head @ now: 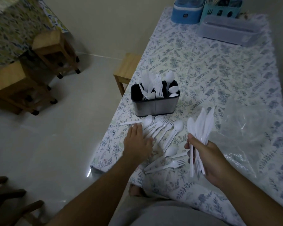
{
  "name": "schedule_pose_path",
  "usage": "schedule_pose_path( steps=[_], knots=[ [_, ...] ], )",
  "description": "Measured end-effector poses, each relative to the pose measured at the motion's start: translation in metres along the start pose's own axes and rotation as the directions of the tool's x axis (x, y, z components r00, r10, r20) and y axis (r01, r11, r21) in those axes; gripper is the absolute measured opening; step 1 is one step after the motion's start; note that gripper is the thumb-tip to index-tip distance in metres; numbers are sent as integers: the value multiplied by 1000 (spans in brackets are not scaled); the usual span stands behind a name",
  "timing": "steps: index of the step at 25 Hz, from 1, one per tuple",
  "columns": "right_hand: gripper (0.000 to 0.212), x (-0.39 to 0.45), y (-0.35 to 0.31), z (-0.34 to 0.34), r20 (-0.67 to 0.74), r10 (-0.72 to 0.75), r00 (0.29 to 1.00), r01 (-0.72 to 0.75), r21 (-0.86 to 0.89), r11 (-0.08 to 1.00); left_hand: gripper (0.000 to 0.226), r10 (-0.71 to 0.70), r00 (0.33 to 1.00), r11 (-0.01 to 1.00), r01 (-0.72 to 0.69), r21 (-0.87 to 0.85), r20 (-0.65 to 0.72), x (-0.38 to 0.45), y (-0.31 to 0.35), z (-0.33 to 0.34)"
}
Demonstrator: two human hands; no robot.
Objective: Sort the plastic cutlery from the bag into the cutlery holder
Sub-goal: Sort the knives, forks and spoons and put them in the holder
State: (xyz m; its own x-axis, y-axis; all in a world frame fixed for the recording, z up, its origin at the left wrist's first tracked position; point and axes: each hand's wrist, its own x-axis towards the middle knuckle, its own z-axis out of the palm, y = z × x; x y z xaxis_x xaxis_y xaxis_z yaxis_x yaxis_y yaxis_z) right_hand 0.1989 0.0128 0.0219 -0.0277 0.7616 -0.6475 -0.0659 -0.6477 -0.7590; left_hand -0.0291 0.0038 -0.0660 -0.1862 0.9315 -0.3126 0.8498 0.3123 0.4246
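A black and steel cutlery holder (155, 106) stands near the table's left edge, with white plastic knives, forks and spoons upright in its compartments. In front of it lie several loose white spoons and forks (166, 129), and more forks (167, 165) lie nearer me. My left hand (138, 141) rests flat, fingers spread, on the handles of the loose pieces. My right hand (207, 159) grips a bunch of white plastic knives (201, 126), blades pointing away from me. A crumpled clear plastic bag (245, 126) lies to the right.
The table carries a floral cloth (211, 70). At its far end stand a blue container (186, 12), a teal holder (222, 10) and a translucent lidded box (227, 28). A wooden stool (126, 69) stands at the table's left side; more stools (54, 49) are across the floor.
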Motion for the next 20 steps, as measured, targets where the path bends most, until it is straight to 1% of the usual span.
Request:
schedule_pose_path(
  steps=[1, 3, 4, 6, 8, 10, 12, 13, 15, 16, 17, 18, 19, 20],
  knots=[
    [29, 0, 1, -1, 9, 5, 1000, -4, -9, 1000, 79, 25, 998, 998, -28, 60, 51, -1, -6, 8],
    [29, 0, 4, -4, 18, 3, 1000, -2, -53, 999, 81, 140, 986, 978, -152, 146, 89, -16, -3, 24],
    [26, -1, 6, -4, 20, 0, 1000, 1, -57, 998, 80, 189, 977, 966, -203, 160, 99, -26, 2, 29],
    [21, -2, 7, -5, 30, -5, 1000, 5, -25, 1000, 79, 240, 962, 951, -260, 169, 128, -38, 11, 37],
    [16, -1, 8, -8, 41, -5, 999, 5, -1, 1000, 78, 283, 951, 936, -303, 178, 127, -41, 16, 41],
    [14, -1, 9, -10, 44, -17, 999, 16, 20, 1000, 72, 317, 945, 930, -326, 168, 77, -38, 17, 39],
    [15, 0, 9, -13, 26, -38, 999, 38, 14, 999, 63, 278, 960, 957, -275, 88, -25, -31, 16, 34],
    [15, 1, 8, -15, 10, -45, 999, 45, 8, 999, 56, 232, 970, 973, -232, -5, -69, -25, 17, 31],
    [15, 1, 9, -19, -18, -47, 999, 47, 8, 999, 46, 77, 990, 967, -103, -231, -116, -14, 19, 22],
    [16, 2, 9, -21, -30, -40, 999, 41, 15, 999, 44, 7, 990, 955, -49, -294, -141, -9, 20, 17],
    [18, 3, 9, -24, -45, -31, 999, 32, 22, 999, 44, 0, 981, 965, -51, -259, -193, -5, 20, 14],
    [20, 4, 10, -26, -60, -25, 998, 27, 25, 999, 46, 64, 966, 983, -105, -151, -251, -1, 21, 12],
    [22, 4, 10, -28, -74, -24, 997, 26, 23, 999, 49, 170, 952, 981, -187, -45, -255, 1, 24, 12],
    [22, 5, 10, -30, -85, -28, 996, 29, 16, 999, 52, 283, 939, 959, -282, 31, -195, 3, 28, 12]
  ],
)
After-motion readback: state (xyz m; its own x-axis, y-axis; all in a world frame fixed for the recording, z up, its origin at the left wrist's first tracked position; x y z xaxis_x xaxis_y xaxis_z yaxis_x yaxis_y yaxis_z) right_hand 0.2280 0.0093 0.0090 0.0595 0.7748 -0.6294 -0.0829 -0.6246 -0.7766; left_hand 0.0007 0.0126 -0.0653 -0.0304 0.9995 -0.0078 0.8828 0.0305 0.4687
